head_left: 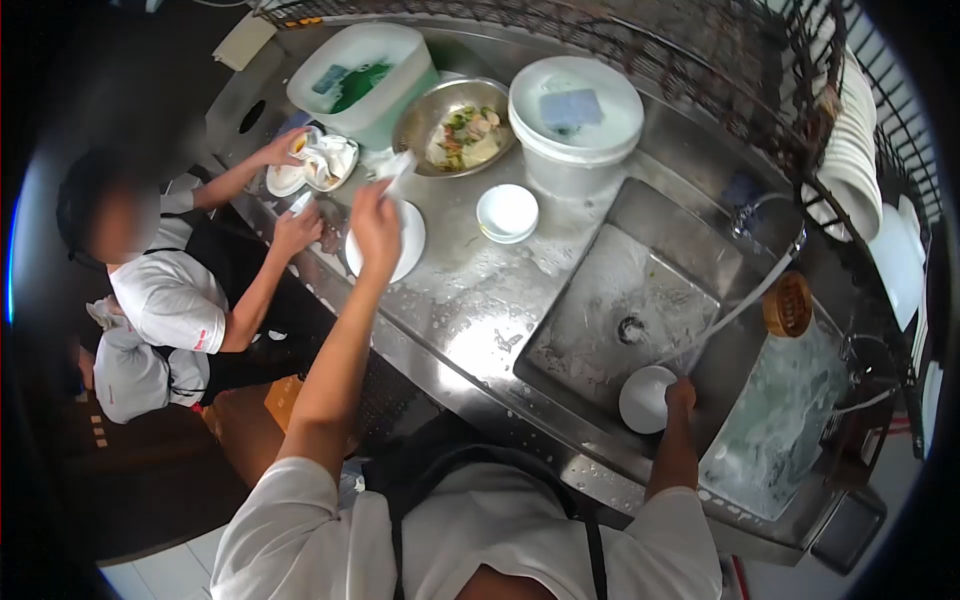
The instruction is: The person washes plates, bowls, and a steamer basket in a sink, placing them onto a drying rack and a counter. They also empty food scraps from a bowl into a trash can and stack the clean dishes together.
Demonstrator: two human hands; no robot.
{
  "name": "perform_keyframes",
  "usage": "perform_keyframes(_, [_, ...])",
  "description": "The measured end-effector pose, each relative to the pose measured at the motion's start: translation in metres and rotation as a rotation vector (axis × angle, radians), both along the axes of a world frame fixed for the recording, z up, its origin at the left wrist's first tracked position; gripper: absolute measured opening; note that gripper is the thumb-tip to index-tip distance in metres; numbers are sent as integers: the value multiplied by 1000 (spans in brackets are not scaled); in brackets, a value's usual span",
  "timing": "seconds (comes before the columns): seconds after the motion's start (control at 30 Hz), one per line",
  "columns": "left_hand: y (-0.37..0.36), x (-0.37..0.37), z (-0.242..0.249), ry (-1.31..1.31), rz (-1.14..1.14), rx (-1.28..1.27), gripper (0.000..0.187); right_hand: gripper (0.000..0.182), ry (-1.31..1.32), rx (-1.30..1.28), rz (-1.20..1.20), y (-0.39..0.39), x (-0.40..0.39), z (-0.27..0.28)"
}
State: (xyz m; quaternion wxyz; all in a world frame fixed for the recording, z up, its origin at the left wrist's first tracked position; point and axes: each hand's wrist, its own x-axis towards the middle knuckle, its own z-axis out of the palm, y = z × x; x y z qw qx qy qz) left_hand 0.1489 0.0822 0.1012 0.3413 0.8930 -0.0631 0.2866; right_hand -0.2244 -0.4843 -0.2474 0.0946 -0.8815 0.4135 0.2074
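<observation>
My left hand (376,228) is closed on a crumpled white tissue (400,174), held just above the counter. Partly behind this hand lies a round white plate (410,245). Over the right side of the steel sink (600,300), my right hand (681,396) grips the rim of a white bowl (645,400). Near the bowl, a pale hose (745,302) reaches across the sink. Small white bowls (507,212) stand stacked on the counter between my hands. A metal bowl of food scraps (468,135) sits just beyond my left hand.
At left, a co-worker's hands (296,228) are busy beside soiled white dishes (330,162). A tub of green liquid (360,85) and a white bucket with a blue sponge (575,120) stand behind. Soapy water fills a second basin (775,425); a wire rack (700,60) overhangs the back.
</observation>
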Motion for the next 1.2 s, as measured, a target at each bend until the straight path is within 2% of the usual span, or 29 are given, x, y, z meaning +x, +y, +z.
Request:
perform_keyframes(0.03, [-20,20,12,-30,-51,-10,29,27,40,-15,40,4,11,12])
perform_keyframes(0.07, [-31,50,7,-99,-66,36,28,26,-42,-47,81,11,22,27])
perform_keyframes(0.1, [-52,69,18,18,-38,52,32,24,-122,-77,125,22,35,45])
perform_keyframes(0.17, [-58,130,-14,91,9,119,48,21,-303,-50,181,53,55,91])
perform_keyframes(0.2, [-58,146,-13,177,-8,12,54,20,-404,8,197,71,64,121])
perform_keyframes(0.23, [-53,154,-10,257,-26,-96,60,20,-508,69,215,86,73,143])
perform_keyframes(0.27, [-46,136,12,188,-14,-69,58,17,-512,100,202,97,79,155])
perform_keyframes(0.33, [-5,96,19,134,27,83,57,18,-613,270,135,124,83,179])
perform_keyframes(0.4, [67,77,-61,161,287,362,56,18,-726,491,39,149,91,188])
perform_keyframes(0.43, [99,52,-80,291,302,452,61,18,-785,629,-26,164,97,185])
perform_keyframes(0.5, [138,19,-117,464,423,429,66,19,-888,904,-154,195,105,182])
perform_keyframes(0.57, [145,1,-105,576,348,215,66,20,-908,924,-86,241,131,193])
perform_keyframes(0.63, [157,-17,-110,690,288,9,65,23,-865,1077,-92,289,164,197])
perform_keyframes(0.7, [165,-23,-140,788,224,-184,63,31,-801,1041,77,340,199,220])
perform_keyframes(0.77, [145,-50,-152,660,77,-297,57,38,-734,1013,140,382,232,229])
perform_keyframes(0.83, [117,-78,-151,850,23,-647,45,44,-733,918,225,402,246,219])
perform_keyframes(0.87, [114,-78,-131,1003,-17,-611,37,47,-767,837,282,409,256,192])
perform_keyframes(0.93, [114,-77,-81,1306,-109,-533,26,52,-781,765,337,408,261,173])
perform_keyframes(0.97, [122,-69,-77,1177,-40,-516,27,55,-788,728,363,407,264,164])
perform_keyframes(1.03, [148,-34,-71,915,91,-482,29,52,-585,826,298,401,256,229])
perform_keyframes(1.1, [169,17,-74,224,321,260,31,46,-579,868,266,399,245,232])
perform_keyframes(1.17, [186,84,-73,89,449,140,30,40,-568,905,224,396,229,231])
perform_keyframes(1.2, [214,144,-121,347,552,-227,29,38,-578,922,206,396,225,230])
